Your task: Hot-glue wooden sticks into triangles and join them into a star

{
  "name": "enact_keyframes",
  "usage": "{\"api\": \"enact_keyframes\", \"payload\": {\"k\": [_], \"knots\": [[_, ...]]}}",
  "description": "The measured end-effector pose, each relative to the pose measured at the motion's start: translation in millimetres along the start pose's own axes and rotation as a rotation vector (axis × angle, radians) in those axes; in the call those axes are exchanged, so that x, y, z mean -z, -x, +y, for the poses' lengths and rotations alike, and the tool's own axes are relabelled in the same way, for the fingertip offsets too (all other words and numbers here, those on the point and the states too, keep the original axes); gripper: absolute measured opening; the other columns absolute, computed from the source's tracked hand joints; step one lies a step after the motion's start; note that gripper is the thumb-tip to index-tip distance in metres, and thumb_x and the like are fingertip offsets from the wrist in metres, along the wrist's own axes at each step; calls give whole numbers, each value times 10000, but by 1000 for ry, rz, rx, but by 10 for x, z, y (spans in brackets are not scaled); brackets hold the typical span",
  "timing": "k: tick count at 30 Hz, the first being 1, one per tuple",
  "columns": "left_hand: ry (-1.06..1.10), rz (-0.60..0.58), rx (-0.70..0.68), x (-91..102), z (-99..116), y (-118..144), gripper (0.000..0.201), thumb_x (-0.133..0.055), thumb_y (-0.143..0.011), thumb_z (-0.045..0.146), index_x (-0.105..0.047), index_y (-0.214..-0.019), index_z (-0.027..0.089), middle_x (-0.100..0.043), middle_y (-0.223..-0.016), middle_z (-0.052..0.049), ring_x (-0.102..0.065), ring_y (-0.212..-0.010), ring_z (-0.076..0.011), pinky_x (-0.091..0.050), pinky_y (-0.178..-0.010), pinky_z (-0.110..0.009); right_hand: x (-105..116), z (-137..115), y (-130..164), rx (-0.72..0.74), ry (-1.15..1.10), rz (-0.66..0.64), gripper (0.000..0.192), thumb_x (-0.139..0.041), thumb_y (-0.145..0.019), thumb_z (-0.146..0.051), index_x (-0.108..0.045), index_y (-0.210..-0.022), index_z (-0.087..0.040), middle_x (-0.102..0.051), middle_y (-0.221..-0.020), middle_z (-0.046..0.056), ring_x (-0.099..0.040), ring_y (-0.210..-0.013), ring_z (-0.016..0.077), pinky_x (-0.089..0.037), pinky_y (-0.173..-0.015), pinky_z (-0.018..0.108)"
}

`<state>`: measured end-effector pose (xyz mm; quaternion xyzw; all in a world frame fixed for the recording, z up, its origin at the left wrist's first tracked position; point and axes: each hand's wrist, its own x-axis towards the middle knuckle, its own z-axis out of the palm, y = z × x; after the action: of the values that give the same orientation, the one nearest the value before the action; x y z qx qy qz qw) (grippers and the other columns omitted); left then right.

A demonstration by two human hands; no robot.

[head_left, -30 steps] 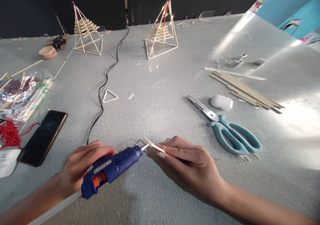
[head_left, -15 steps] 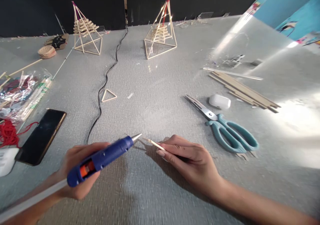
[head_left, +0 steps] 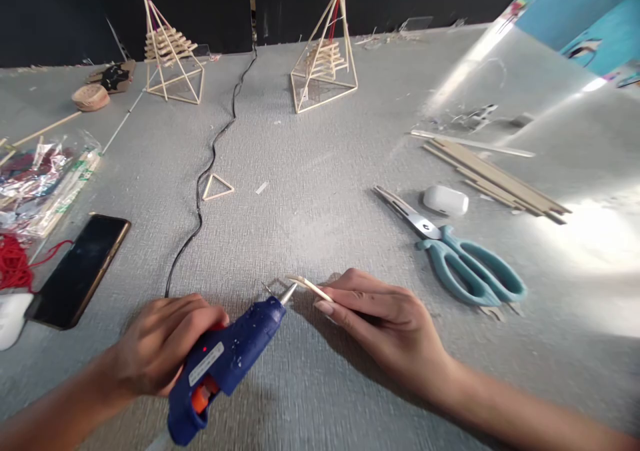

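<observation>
My left hand (head_left: 170, 341) is closed around a blue hot glue gun (head_left: 235, 357), which is tilted with its metal nozzle pointing up and to the right. A glue stick (head_left: 159, 441) shows at its rear end. Between thumb and fingers, my right hand (head_left: 390, 327) pinches a thin wooden stick (head_left: 313, 288). The nozzle tip is at the far end of that stick, seemingly touching it from below. A small triangle of wooden sticks (head_left: 219, 187) lies farther up the table, left of centre.
Teal-handled scissors (head_left: 465, 267), a white earbud case (head_left: 446, 200) and several flat wooden strips (head_left: 495, 177) lie on the right. A phone (head_left: 80, 271), red yarn (head_left: 15, 264) and a black cord (head_left: 200, 217) are left. Two stick pyramids (head_left: 173, 57) (head_left: 325, 64) stand at the back.
The glue gun has turned in my left hand's grip, its rear swinging down and right and its nozzle moving right to the stick's end. My right hand stays almost still.
</observation>
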<state>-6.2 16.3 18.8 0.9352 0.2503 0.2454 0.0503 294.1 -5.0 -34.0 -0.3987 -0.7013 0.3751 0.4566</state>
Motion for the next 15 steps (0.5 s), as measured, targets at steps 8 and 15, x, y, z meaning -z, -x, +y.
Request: {"api": "enact_keyframes", "payload": {"k": [8, 15], "knots": [[-17, -24, 25, -17, 35, 23, 182, -355, -1037, 148, -536, -1021, 157, -695, -751, -27, -686, -654, -151, -553, -622, -253, 2, 4, 9, 12, -3, -4, 298, -677, -955, -124, -781, -1179, -292, -774, -885, 14, -670, -775, 143, -568, -687, 318], [3, -30, -18, -42, 4, 50, 172, -366, -1029, 128, -538, -1018, 135, -662, -739, -37, -647, -637, -150, -559, -612, -255, 5, 3, 1, 22, 11, -3, 296, -675, -962, -144, -775, -1191, -303, -773, -879, 8, -667, -764, 140, -567, -678, 315]]}}
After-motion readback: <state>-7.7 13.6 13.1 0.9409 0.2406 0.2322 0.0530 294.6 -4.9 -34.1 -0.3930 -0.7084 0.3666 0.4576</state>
